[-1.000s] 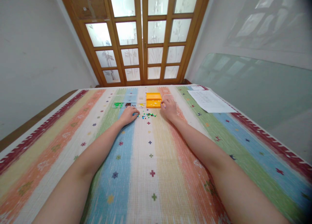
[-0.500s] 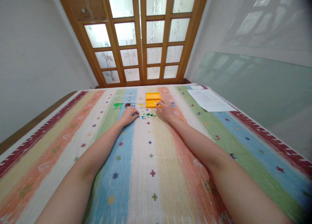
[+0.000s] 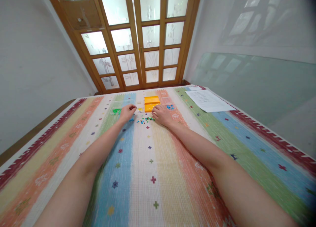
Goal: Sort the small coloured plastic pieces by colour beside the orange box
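Note:
A small heap of tiny coloured beads (image 3: 145, 120) lies on the striped cloth (image 3: 153, 161) far ahead of me. My left hand (image 3: 127, 112) hovers over a clear divided tray (image 3: 123, 110) that holds green beads (image 3: 115, 111); its fingers are curled in a pinch, and what they hold is too small to make out. My right hand (image 3: 161, 115) rests on the cloth at the right edge of the bead heap, fingers bent down onto it. An orange box (image 3: 151, 103) stands just behind the heap. A few blue beads (image 3: 170, 106) lie right of the orange box.
A white printed sheet (image 3: 206, 100) lies at the far right of the cloth. Beyond the table stands a wooden door with frosted panes (image 3: 138, 39). A glass pane (image 3: 251, 85) leans against the right wall.
My left hand has lifted from the bead heap and moved back over the clear tray. My right hand came away from the orange box and down to the heap. The view shifted slightly.

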The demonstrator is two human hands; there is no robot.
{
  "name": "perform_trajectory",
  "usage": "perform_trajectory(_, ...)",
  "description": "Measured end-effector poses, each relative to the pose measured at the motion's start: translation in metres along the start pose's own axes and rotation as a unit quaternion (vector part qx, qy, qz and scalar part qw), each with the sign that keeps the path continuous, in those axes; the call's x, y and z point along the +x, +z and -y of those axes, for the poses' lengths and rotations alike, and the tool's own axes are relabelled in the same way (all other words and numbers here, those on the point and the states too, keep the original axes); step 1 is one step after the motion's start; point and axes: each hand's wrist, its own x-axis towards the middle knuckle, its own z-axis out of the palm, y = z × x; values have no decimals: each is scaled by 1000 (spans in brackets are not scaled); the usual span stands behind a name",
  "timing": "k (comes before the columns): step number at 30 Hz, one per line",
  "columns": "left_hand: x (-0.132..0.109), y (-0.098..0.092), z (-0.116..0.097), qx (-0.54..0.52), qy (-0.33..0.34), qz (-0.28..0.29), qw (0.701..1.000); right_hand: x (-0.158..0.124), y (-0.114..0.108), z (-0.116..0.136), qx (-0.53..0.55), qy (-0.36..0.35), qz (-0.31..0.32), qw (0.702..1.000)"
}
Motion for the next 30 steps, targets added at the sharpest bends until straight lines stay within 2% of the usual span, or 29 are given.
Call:
perform_trajectory(3, 20, 3, 5, -5, -18, -17, 1000, 0, -1, 0, 1, -3, -1, 1000)
perform_trajectory(6, 27, 6, 9, 16, -20, -13, 1000, -1, -3, -1, -8, -7, 2, 1000)
perform_trajectory(12, 4, 13, 10, 85, 58, 50, 993, -1, -2, 0, -6, -11, 9, 1000)
perform_trajectory(18, -18, 6, 4, 129, 107, 127, 978, -2, -1, 3, -4, -22, 18, 1000)
perform_trajectory(30, -33, 2, -4, 97, 105, 111, 984, -2, -5, 3, 3, -27, 24, 999)
